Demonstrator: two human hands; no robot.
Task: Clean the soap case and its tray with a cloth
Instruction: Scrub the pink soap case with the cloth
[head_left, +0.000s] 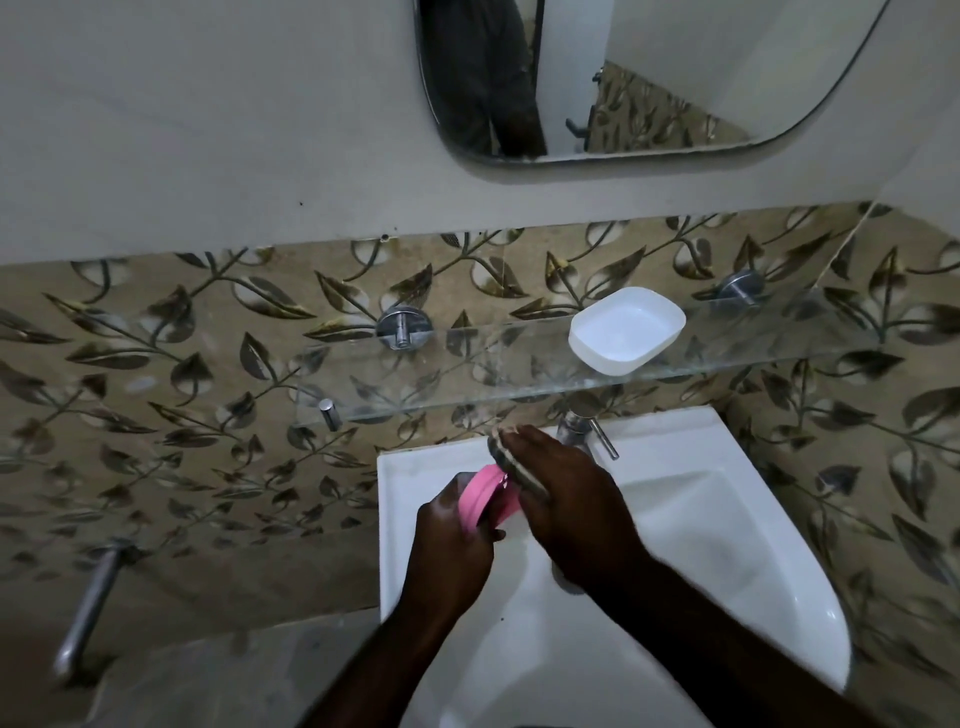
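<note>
My left hand grips a pink soap tray on its edge over the left side of the white sink. A folded striped cloth lies under the fingers of my right hand, which presses it against the pink tray's inner face. The white soap case stands open side up on the glass shelf above the sink, apart from both hands.
A chrome tap stands at the back of the sink just right of my right hand. A metal towel bar sticks out of the leaf-patterned wall at the left. A mirror hangs above.
</note>
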